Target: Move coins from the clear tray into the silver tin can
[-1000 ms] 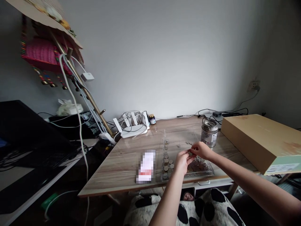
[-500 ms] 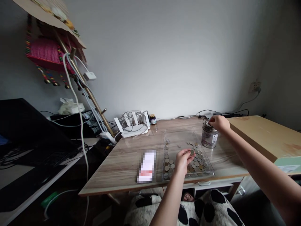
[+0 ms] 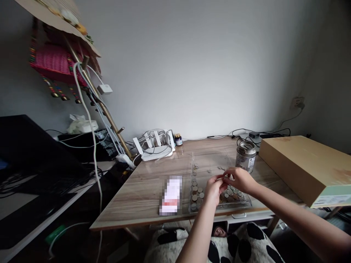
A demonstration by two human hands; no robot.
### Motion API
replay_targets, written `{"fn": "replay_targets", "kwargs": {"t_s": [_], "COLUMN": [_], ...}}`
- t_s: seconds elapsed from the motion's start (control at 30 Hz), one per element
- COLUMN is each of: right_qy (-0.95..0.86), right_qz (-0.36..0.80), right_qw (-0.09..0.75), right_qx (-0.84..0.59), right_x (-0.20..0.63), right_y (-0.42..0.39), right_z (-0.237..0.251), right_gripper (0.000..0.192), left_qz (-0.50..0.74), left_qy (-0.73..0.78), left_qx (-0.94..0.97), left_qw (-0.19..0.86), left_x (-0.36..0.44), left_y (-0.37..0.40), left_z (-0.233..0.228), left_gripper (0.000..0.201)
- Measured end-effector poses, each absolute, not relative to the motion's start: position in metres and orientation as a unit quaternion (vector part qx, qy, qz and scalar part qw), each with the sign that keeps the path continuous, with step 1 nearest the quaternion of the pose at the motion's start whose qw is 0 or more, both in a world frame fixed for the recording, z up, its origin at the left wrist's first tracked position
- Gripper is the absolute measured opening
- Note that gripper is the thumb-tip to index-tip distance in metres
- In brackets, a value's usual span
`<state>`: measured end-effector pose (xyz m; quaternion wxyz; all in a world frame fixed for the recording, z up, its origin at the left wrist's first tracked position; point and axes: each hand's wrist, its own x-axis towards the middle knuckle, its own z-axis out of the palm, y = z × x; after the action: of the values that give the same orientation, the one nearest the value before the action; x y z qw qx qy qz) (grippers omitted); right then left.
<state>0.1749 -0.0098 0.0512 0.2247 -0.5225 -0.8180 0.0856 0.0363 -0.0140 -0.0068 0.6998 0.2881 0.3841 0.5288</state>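
Right hand [image 3: 239, 179]: back from the tin [image 3: 245, 156], pinching a coin with the left.
Left hand [image 3: 213, 188]: grip closed on coins (above tray [image 3: 248, 202]).
Meaning: another coin likely follows.

Room dim overall; soft, even light falls on the grey wall [image 3: 192, 65] from the front-right, and corners and left side drop into heavy shadow, the dark desk [image 3: 33, 175] nearly black. Wide-angle distortion bends the shelf pole [image 3: 101, 106] and stretches the cardboard box [image 3: 304, 164] at the edges. Faint glare on the wooden table [image 3: 148, 186]; a pixelated patch [image 3: 171, 194] lies on it, and coins are too small to resolve.
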Motion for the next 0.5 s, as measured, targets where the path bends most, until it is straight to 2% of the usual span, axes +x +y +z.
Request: {"fn": "replay_targets", "kwargs": {"t_s": [0.27,0.43,0.5], "right_qy": [-0.805,-0.801,-0.781], "right_qz": [0.185,0.171,0.133], "right_qw": [0.229,0.271,0.316], "right_qx": [-0.515,-0.507,-0.523], "right_x": [0.172,0.169,0.187], "right_y": [-0.002,-0.005,0.006], "right_z": [0.048,0.053,0.067], "right_gripper": [0.017,0.022,0.024], "left_qz": [0.504,0.495,0.5], "left_qy": [0.371,0.371,0.377], "left_qx": [0.29,0.285,0.278], "left_qw": [0.724,0.732,0.728], "left_x": [0.036,0.037,0.036], "left_y": [-0.014,-0.015,-0.016], "left_z": [-0.005,-0.003,-0.001], "left_gripper": [0.013,0.013,0.014]}}
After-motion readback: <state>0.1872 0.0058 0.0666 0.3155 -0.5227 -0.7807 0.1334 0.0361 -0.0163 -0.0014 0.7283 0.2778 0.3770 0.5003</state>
